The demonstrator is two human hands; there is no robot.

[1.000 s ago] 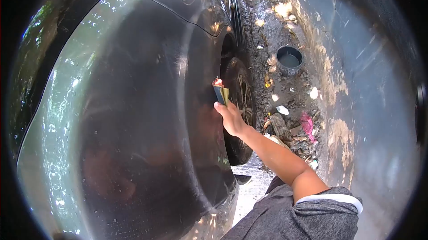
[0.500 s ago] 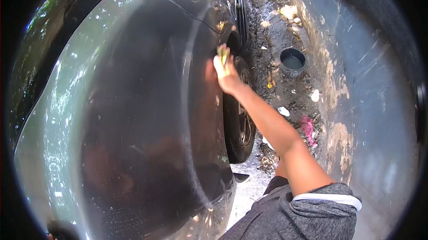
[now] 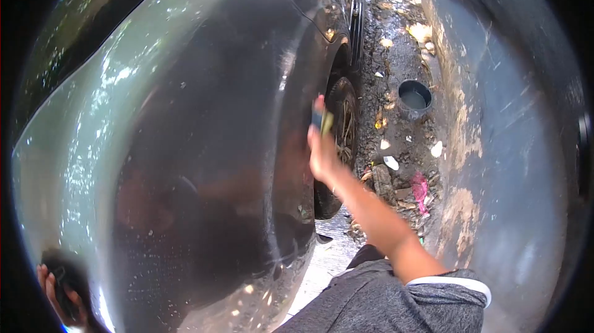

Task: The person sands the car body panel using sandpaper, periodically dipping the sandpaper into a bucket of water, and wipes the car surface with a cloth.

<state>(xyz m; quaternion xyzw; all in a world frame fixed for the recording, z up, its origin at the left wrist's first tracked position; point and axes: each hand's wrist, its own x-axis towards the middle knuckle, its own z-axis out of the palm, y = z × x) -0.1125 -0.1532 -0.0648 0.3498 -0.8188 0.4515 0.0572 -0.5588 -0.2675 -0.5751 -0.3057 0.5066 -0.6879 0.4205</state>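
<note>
The side of a dark, glossy car (image 3: 204,116) fills the left and middle of the view, with water drops low on it. My right hand (image 3: 323,158), slightly blurred, is closed around a small pad (image 3: 322,119) with a dark side and a yellow-green side. It is at the car's curved edge, beside the wheel (image 3: 345,116). At the lower left edge, my left hand (image 3: 57,296) shows in part, its fingers bent around a dark shape that I cannot make out.
A dark bucket of cloudy water (image 3: 414,96) stands on the wet, littered ground right of the wheel. Pink plastic (image 3: 420,192), a stone block (image 3: 383,184) and white scraps lie nearer. A wall with peeling paint (image 3: 464,141) bounds the right side.
My right hand went forward along the car's edge with the pad, then came back nearer. My left hand has come further into view at the lower left. The view has shifted slightly.
</note>
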